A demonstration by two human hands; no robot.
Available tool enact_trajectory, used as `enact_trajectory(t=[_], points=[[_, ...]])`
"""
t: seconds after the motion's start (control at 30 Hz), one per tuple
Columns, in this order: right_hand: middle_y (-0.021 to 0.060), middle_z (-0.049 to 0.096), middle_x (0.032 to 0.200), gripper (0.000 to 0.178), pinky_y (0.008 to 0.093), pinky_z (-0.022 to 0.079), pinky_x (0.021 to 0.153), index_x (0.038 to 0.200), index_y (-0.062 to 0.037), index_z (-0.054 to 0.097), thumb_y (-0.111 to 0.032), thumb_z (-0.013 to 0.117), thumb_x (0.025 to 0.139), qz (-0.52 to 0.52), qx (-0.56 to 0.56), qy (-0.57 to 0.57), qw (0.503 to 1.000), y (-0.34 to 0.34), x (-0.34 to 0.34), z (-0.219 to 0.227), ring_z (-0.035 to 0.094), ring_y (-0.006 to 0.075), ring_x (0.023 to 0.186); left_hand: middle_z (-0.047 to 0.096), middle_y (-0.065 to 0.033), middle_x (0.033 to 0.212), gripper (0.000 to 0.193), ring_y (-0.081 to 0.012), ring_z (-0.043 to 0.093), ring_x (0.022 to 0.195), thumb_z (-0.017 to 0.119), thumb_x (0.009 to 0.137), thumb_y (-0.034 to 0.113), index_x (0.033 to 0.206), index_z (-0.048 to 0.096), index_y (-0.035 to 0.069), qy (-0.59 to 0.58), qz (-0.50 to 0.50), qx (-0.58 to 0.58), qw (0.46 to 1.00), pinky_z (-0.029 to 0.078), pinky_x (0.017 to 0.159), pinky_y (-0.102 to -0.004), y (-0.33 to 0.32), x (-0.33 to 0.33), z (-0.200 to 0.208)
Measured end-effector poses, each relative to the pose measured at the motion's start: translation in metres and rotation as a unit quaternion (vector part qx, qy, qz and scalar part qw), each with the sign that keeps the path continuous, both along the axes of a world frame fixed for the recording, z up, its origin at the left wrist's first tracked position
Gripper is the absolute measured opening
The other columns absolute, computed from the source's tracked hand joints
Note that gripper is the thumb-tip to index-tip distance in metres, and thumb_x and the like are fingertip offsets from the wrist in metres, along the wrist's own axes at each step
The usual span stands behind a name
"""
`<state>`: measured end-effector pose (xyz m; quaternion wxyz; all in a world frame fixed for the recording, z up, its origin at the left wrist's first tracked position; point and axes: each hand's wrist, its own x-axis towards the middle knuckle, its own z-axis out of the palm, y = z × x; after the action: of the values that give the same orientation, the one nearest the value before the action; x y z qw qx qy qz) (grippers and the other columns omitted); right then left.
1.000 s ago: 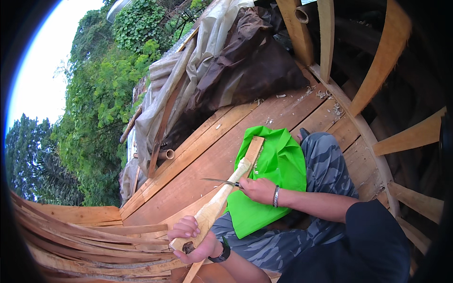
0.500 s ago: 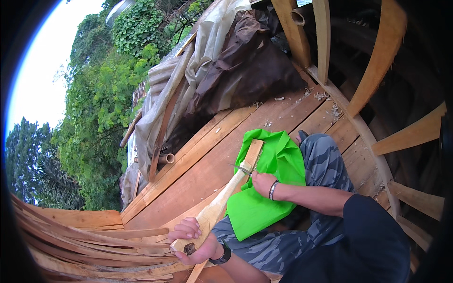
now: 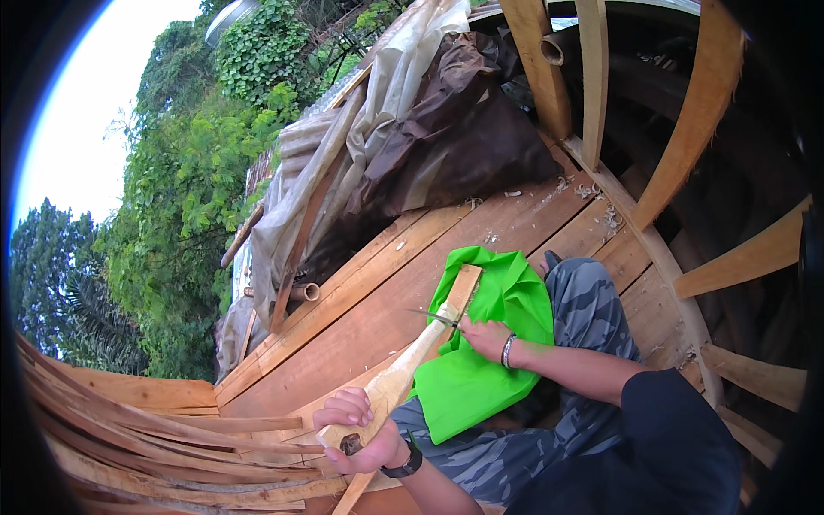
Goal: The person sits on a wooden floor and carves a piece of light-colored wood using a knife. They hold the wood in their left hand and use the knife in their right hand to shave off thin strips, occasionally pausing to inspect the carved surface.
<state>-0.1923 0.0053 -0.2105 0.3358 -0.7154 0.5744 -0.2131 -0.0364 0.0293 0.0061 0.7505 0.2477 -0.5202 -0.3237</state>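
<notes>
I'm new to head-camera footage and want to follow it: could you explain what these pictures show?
There is no machine here, just a person's two bare hands. The view comes from a wide fisheye camera worn on the head, looking down, so straight edges bend near the rim. Picture left is the person's left.

The left hand grips the wide end of a carved wood piece. The right hand holds a knife, its blade across the wood's narrower part. The far end lies over a green cloth draped at the person's legs. Pale shavings lie scattered on the planks; thin wooden strips fan out at lower left.
</notes>
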Motion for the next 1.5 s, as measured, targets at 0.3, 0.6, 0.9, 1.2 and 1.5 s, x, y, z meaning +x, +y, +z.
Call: enact_trajectory(t=[0.3, 0.6, 0.9, 1.2, 1.5], points=[[0.0195, 0.064, 0.071, 0.028, 0.0494, 0.052, 0.056, 0.101, -0.0004, 0.04, -0.028, 0.043, 0.098, 0.027, 0.013, 0.015, 0.999, -0.003, 0.001, 0.016, 0.065, 0.0392, 0.065, 0.034, -0.0011, 0.057, 0.044, -0.0115, 0.033, 0.049, 0.05, 0.087, 0.049, 0.074, 0.038, 0.008, -0.01, 0.009, -0.026, 1.0, 0.029, 0.053, -0.0261, -0.008, 0.001, -0.001], [0.0201, 0.064, 0.069, 0.032, 0.0503, 0.052, 0.058, 0.101, 0.0005, 0.044, -0.031, 0.045, 0.096, 0.043, 0.008, 0.0, 0.999, 0.01, 0.003, 0.033, 0.065, 0.0396, 0.064, 0.033, 0.0002, 0.058, 0.027, -0.0094, 0.033, 0.05, 0.048, 0.087, 0.032, 0.075, 0.037, 0.01, -0.022, 0.049, -0.011, 0.999, 0.03, 0.055, -0.025, -0.002, 0.004, -0.01], [0.0157, 0.065, 0.07, 0.034, 0.0485, 0.053, 0.058, 0.104, -0.0012, 0.046, -0.034, 0.046, 0.096, 0.062, -0.027, 0.018, 0.998, 0.009, 0.004, 0.027, 0.065, 0.0375, 0.064, 0.033, 0.0003, 0.059, 0.024, -0.0095, 0.034, 0.05, 0.048, 0.085, 0.029, 0.076, 0.037, 0.01, -0.036, 0.043, -0.031, 0.998, 0.031, 0.055, -0.0252, 0.009, 0.005, -0.011], [0.0142, 0.064, 0.065, 0.028, 0.0466, 0.053, 0.053, 0.097, -0.0022, 0.048, -0.031, 0.048, 0.095, 0.038, -0.031, 0.054, 0.997, 0.015, 0.009, 0.022, 0.065, 0.0343, 0.057, 0.033, -0.0005, 0.058, 0.031, -0.0103, 0.031, 0.048, 0.051, 0.083, 0.035, 0.074, 0.036, 0.009, -0.027, 0.082, -0.017, 0.996, 0.028, 0.052, -0.0253, 0.012, 0.009, -0.017], [0.0147, 0.063, 0.065, 0.033, 0.0477, 0.052, 0.052, 0.105, -0.0063, 0.046, -0.038, 0.046, 0.096, 0.049, -0.018, 0.053, 0.997, 0.002, 0.004, 0.028, 0.064, 0.0342, 0.058, 0.032, -0.0005, 0.057, 0.032, -0.0106, 0.031, 0.047, 0.051, 0.083, 0.036, 0.072, 0.037, 0.009, -0.028, 0.098, -0.018, 0.995, 0.029, 0.051, -0.0257, 0.012, 0.009, -0.015]])
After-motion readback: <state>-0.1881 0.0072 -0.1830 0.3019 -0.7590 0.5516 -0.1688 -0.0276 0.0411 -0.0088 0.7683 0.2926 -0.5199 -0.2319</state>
